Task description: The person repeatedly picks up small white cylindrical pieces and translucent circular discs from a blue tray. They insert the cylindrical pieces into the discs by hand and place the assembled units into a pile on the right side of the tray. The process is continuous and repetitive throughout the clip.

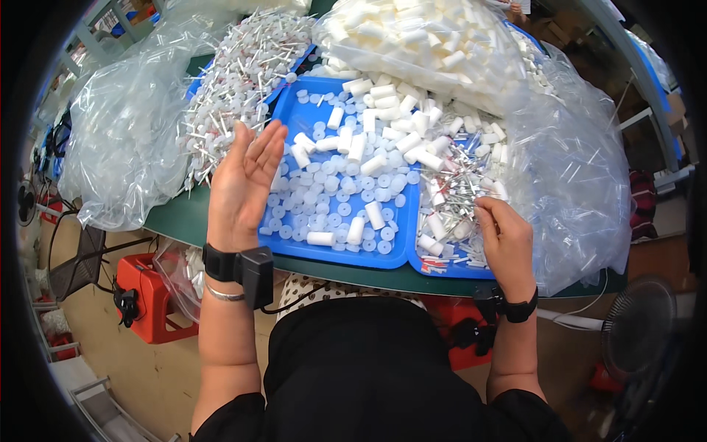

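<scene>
My left hand (pixel 247 177) is raised with its palm up and fingers stretched out, at the left rim of a blue tray (pixel 335 255). Nothing shows in that palm. Translucent round discs (pixel 335 219) are scattered in the tray, with white foam-like cylinders (pixel 356 147) lying among and behind them. Over the adjoining blue tray (pixel 456 272), my right hand (pixel 508 239) has thumb and forefinger pinched together beside a heap of thin metal pins (pixel 460 184). Whatever is between those fingertips is too small to make out. More white cylinders lie around the pins.
Thin stems with discs (pixel 247 66) heap up in a tray at the back left. A large clear bag of white cylinders (pixel 427 44) stands behind the trays. Crumpled plastic bags (pixel 125 136) hang at both sides. A red stool (pixel 147 295) and a fan (pixel 639 328) are below.
</scene>
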Motion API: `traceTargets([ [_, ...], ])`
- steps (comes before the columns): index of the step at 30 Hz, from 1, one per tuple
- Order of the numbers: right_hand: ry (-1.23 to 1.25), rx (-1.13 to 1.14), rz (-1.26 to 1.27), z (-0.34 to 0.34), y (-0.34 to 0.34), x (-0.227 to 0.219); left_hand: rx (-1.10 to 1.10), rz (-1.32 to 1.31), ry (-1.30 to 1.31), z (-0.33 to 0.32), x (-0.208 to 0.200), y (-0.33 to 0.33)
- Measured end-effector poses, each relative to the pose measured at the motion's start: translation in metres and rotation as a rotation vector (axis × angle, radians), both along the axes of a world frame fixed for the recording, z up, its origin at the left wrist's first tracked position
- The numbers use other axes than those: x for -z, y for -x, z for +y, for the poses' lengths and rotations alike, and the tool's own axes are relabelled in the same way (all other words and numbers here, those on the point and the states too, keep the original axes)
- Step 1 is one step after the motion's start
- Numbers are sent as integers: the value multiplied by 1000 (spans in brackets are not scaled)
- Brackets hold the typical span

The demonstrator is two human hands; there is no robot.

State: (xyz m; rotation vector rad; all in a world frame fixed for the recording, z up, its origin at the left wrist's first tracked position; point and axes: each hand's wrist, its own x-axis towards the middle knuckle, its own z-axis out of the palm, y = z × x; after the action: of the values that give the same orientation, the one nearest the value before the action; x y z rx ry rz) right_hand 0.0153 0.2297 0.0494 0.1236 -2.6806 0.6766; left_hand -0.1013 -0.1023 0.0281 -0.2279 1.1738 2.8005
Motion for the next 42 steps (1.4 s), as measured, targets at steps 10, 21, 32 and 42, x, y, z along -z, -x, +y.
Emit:
traceTargets([
  [10,-418,-83,14,3,16,17,146,893,1552,63,35,-48],
  [21,-380,-372,-189,-8,1,-7,197,788,1521,64,38,-39],
  [32,-407,-404,-5,5,-1,15,114,723,1493,63,51,-28],
  [42,109,-157,83,11,-8,22,370,132,571,65,15,-53],
])
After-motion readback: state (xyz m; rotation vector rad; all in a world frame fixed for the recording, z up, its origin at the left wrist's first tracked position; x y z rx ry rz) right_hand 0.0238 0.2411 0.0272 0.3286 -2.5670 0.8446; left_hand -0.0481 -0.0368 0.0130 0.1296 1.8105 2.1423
